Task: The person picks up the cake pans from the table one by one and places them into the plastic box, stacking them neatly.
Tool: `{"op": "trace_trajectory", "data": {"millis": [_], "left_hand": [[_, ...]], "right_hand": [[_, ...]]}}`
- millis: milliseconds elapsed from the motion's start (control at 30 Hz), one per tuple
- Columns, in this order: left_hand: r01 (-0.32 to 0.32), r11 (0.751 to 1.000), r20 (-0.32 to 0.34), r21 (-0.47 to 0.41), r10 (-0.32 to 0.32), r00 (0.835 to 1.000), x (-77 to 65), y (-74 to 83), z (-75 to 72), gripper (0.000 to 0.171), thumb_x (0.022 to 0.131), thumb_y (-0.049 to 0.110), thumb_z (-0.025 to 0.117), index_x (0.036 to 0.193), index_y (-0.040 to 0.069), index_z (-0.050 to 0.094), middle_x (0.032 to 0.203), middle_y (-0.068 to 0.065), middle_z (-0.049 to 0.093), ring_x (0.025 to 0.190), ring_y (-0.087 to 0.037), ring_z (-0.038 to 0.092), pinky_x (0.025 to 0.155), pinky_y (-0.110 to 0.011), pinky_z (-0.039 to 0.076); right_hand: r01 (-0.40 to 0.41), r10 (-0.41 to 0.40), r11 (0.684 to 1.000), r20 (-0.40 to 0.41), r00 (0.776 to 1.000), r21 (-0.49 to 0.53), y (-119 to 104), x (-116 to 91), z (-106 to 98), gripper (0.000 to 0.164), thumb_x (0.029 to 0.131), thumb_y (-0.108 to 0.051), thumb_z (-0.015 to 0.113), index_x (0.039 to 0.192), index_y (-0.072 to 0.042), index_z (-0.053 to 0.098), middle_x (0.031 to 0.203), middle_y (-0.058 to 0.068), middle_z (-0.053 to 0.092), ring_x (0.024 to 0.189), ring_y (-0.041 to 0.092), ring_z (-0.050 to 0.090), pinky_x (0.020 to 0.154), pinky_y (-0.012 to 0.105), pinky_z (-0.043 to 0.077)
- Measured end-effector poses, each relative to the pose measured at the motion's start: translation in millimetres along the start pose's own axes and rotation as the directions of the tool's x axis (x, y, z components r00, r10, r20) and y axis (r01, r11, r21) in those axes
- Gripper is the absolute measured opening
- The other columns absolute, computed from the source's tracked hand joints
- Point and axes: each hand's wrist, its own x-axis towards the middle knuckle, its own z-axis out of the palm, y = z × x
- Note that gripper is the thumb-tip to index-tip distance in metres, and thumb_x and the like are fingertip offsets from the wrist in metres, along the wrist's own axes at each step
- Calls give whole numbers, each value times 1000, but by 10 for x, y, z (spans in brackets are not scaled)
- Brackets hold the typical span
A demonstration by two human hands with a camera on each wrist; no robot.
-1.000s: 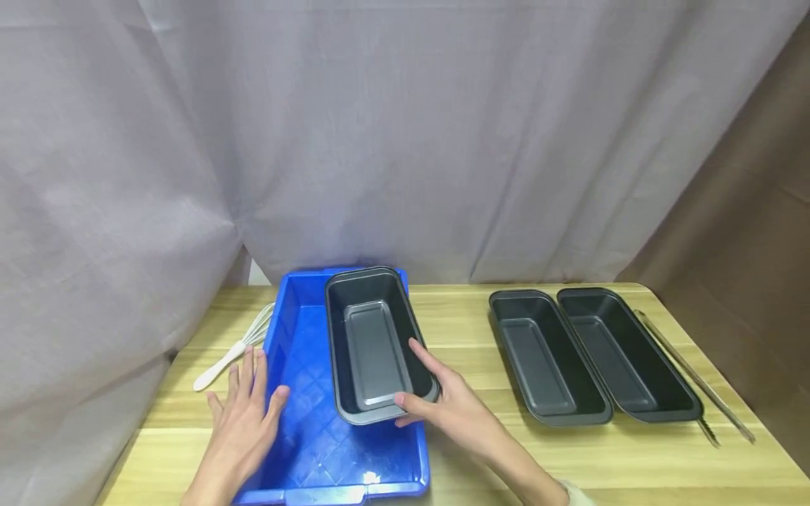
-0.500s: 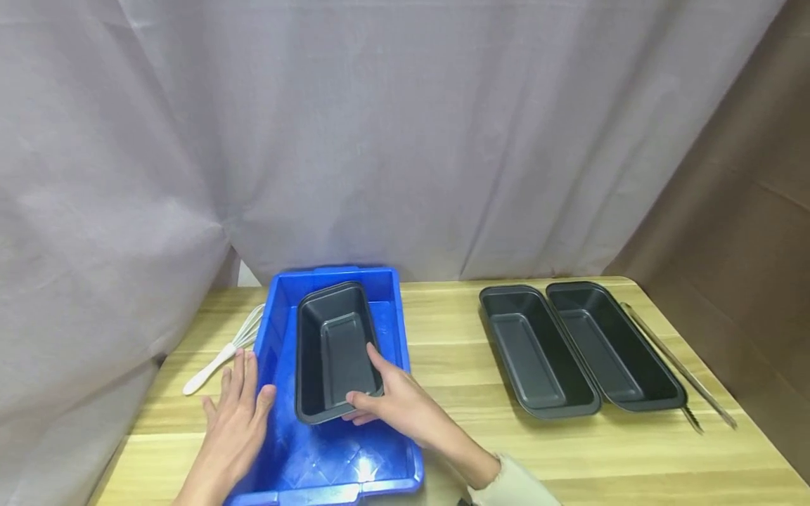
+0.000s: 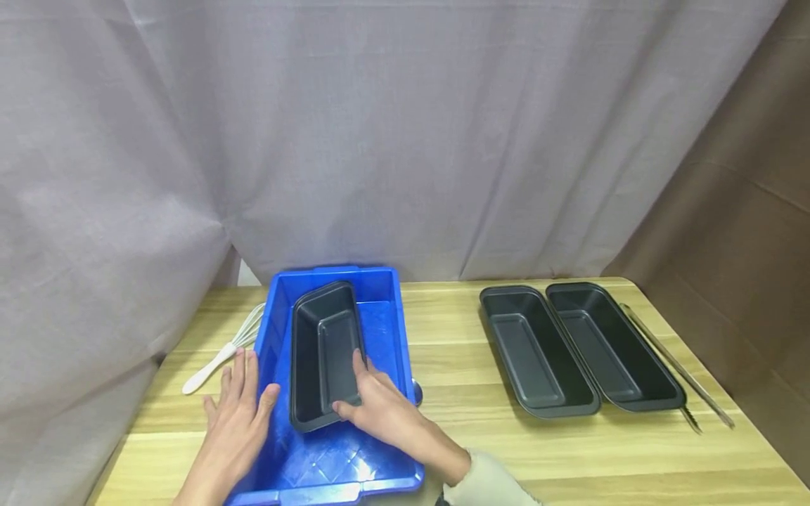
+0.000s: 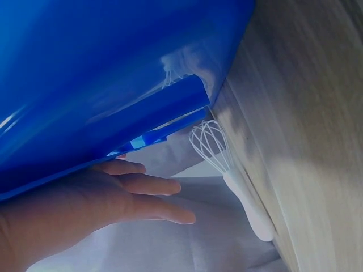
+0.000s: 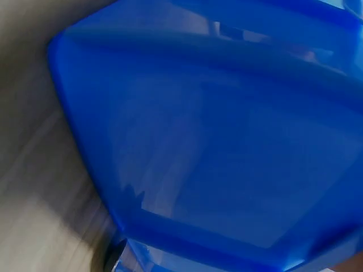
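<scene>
Right hand (image 3: 387, 416): pinched the near right corner of a dark loaf pan (image 3: 337, 341), inside the blue bin (image 3: 319, 495). Left hand (image 3: 230, 425): was spread against the bin's left rim. White whisk (image 3: 229, 348): lay near the worktop's (image 3: 449, 351) left edge.

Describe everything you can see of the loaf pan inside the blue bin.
The loaf pan is dark grey, oblong and open, with rounded corners, a narrow rim, deep walls and a rectangular outline in its base. It looks like coated metal. Slightly tilted, it lies lengthwise inside the blue bin, its near right corner held by the right grip. Whether it touches the bin's floor is unclear.
</scene>
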Motion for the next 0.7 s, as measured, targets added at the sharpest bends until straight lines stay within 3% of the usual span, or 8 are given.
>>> {"op": "trace_trajectory", "data": {"millis": [33,233,467,700], "left_hand": [[0,1000,0,-1,0,1000,0,1,0,72,121,36,38,171,-9,14,178,-37,7,159,-70,11,113,-95,6],[-5,1000,-2,-8,5,1000,-4,-3,1,73,121,38,37,171,-10,15,178,-37,7,159,-70,10,113,-95,6],[1,1000,2,-8,-1,1000,2,-3,-1,73,121,38,37,171,-9,14,179,-36,6,159,-69,10,114,-95,5],[3,1000,-6,-3,-3,1000,-4,5,1,74,120,38,40,171,-10,16,178,-37,9,158,-70,12,113,-96,7]], "right_hand": [[-3,3,1000,-2,1000,-26,-6,-3,10,96,100,-25,82,167,13,26,169,42,30,158,51,38,129,62,34],[-43,46,994,26,999,-101,-35,-22,40,95,103,-31,79,168,13,26,172,42,22,160,54,33,125,70,34],[-34,40,981,27,999,-191,-26,-12,71,91,104,-34,77,165,15,30,168,49,20,149,60,45,113,70,47],[-48,63,961,48,997,-271,-16,30,101,90,104,-39,75,163,16,35,161,54,30,137,61,58,105,65,57]]}}
